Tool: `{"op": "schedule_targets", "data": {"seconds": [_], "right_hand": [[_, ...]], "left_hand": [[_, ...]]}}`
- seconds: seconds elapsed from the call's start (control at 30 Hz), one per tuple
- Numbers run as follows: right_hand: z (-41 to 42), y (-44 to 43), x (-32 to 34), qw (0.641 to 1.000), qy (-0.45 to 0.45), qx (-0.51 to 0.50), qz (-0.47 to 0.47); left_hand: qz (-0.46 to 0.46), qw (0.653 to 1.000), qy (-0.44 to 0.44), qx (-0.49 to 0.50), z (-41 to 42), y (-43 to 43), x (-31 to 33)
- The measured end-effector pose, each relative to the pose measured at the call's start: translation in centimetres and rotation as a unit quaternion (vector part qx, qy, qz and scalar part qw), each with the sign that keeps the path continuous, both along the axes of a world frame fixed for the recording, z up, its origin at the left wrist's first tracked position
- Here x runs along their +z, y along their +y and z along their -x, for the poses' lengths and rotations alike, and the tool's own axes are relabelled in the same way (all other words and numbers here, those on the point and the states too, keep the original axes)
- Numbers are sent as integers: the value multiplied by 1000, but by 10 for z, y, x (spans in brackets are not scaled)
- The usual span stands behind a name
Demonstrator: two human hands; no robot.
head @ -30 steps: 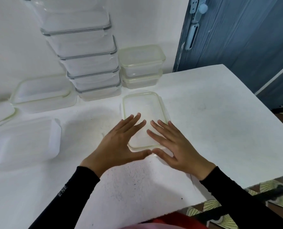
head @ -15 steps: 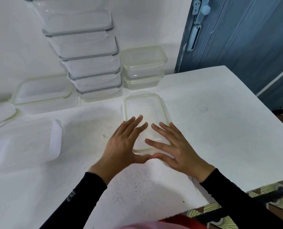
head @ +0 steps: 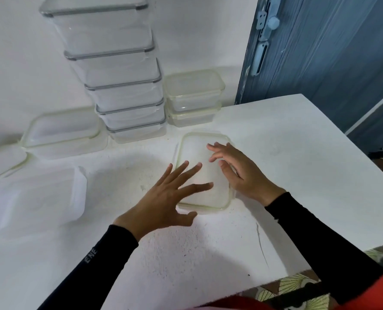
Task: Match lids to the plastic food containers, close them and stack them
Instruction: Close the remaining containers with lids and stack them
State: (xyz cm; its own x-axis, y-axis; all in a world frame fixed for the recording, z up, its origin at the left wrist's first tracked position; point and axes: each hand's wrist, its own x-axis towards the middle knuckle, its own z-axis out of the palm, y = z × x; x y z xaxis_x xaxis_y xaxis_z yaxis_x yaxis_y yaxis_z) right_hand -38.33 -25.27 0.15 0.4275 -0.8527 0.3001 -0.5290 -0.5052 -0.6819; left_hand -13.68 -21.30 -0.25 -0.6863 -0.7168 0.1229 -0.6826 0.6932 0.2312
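Note:
A clear lidded container (head: 199,144) with a greenish rim lies flat on the white table (head: 297,166) in the middle. My left hand (head: 163,200) rests spread on its near left corner, fingers apart. My right hand (head: 239,168) hovers over its right side, fingers loosely curled and lifted. Behind it a tall stack of closed grey-rimmed containers (head: 123,86) stands against the wall, with a short stack of two green-rimmed containers (head: 193,97) beside it.
At the left lie a closed green-rimmed container (head: 63,133), a white frosted lid or box (head: 34,198) and part of another lid (head: 0,159). A blue door (head: 320,48) stands at the right. The table's right and near edges drop off.
Both hands were pressing flat on the container's near end. Now my right hand has lifted and shifted to the right side, and my left hand has spread wider.

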Motion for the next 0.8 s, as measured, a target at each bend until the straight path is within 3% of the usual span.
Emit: {"op": "schedule_targets", "data": {"seconds": [0.17,0.27,0.47,0.6,0.8], "right_hand": [[2,13,-8,993,87,-38,70],[-3,27,1,980,148,-54,118],[-19,50,-17,973,166,-43,157],[-17,50,-25,974,185,-34,126],[-14,45,-26,961,226,2,160]], "left_hand": [[-64,996,59,23,-20,2,19],[-13,992,97,80,-26,8,23],[44,969,26,242,-13,21,18],[84,971,-24,224,7,33,5],[135,966,-54,212,19,42,-17]]}}
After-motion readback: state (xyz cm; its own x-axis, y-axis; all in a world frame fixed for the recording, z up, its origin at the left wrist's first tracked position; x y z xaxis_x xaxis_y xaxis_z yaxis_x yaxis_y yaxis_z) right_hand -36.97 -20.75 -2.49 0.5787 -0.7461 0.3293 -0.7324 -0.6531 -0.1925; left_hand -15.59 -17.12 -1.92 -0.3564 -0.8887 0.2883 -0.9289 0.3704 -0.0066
